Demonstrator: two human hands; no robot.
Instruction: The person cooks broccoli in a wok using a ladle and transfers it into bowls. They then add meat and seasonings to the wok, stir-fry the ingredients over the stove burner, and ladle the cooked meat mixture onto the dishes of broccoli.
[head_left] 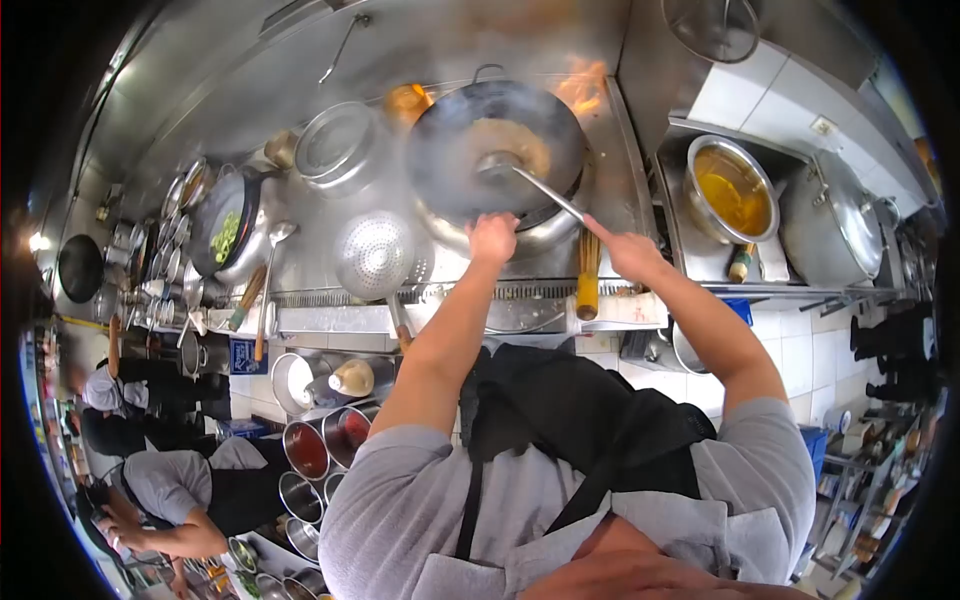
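A large dark wok (440,150) sits on the burner, veiled by steam, with light brown food (520,140) in its middle. My left hand (492,238) is closed at the wok's near rim; the part under its fingers is hidden. My right hand (632,255) grips the handle end of a long metal ladle (548,188), whose bowl rests inside the wok. Just below the wok, between my hands, lies a bamboo brush (588,275) with a yellow handle. A perforated strainer (374,250) lies left of my left hand.
Flames (583,90) rise behind the wok at right. A steel bowl of yellow liquid (733,190) and a large lidded pot (832,220) stand right. Another wok with green vegetables (225,225) is left. Sauce containers (306,450) stand lower left, near co-workers (180,490).
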